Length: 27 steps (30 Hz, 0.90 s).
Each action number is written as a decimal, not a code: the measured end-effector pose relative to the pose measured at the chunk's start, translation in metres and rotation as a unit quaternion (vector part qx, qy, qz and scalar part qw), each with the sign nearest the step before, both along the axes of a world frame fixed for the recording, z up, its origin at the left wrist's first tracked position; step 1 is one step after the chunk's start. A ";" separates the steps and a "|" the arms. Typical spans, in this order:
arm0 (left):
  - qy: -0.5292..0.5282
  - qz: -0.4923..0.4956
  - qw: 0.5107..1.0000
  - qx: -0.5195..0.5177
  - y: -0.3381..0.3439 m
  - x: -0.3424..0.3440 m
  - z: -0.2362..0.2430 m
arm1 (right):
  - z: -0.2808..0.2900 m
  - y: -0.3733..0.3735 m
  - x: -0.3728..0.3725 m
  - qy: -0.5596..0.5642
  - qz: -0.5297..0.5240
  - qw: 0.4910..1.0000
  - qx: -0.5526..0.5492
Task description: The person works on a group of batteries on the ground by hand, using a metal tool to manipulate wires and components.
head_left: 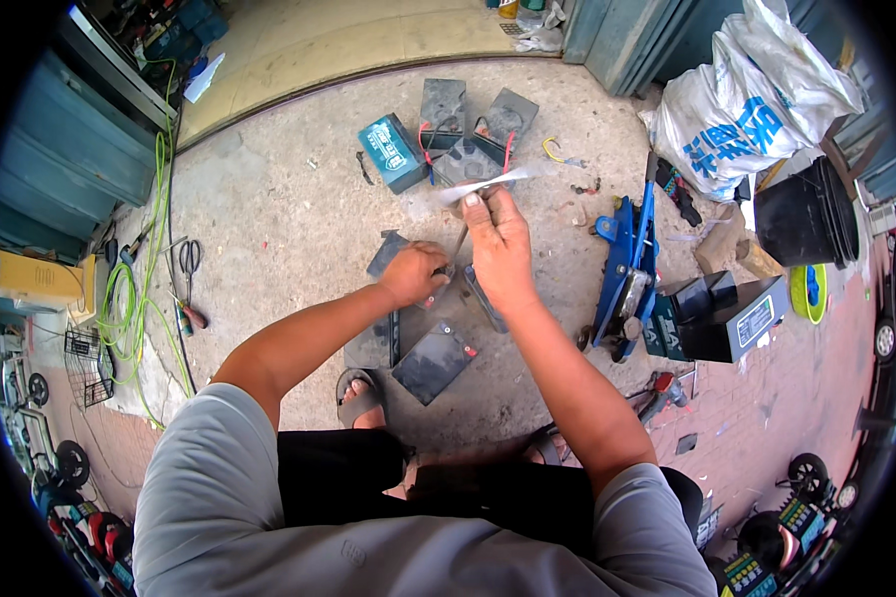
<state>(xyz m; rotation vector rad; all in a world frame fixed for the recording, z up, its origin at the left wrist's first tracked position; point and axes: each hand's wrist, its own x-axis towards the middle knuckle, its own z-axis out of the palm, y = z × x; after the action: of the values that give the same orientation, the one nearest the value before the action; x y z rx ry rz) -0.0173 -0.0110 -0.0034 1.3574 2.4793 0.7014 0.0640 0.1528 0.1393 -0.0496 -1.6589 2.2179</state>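
Near the middle of the concrete, my left hand (414,271) has its fingers curled at the top of a dark, dusty battery (386,254); exactly what they grip is partly hidden. My right hand (498,239), higher and to the right, pinches a white, blurred strip (508,177), with a thin dark piece hanging below it. Another dark battery (433,360) with a red terminal lies nearer my feet, beside more dark blocks. Beyond my hands stand several batteries with red wires (443,104), one with a teal case (390,153).
A blue floor jack (622,269), black battery cases (717,323), a black bucket (806,214) and white sacks (727,109) are at my right. Green hose (129,279), scissors (189,261) and a yellow box (35,279) lie at my left. A doorway sill (368,65) crosses the back.
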 end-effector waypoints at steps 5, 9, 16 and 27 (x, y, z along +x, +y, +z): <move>0.034 -0.020 0.999 0.014 0.003 0.002 -0.002 | 0.014 0.018 -0.003 0.023 -0.036 0.996 -0.080; 0.037 -0.043 0.998 0.021 0.000 -0.004 -0.001 | 0.021 0.040 -0.004 0.035 -0.037 0.986 -0.159; 0.033 -0.057 0.997 0.045 0.004 -0.009 0.006 | 0.058 0.110 -0.006 0.088 -0.051 0.961 -0.256; -0.080 0.118 0.977 0.159 0.104 -0.027 0.063 | 0.077 0.168 0.006 0.087 -0.186 0.977 -0.061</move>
<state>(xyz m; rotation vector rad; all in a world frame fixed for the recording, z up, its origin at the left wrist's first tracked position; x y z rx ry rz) -0.0445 0.0931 0.0591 1.0526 2.4964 1.2534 0.0705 0.3205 0.2168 -0.1775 -1.2964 1.9730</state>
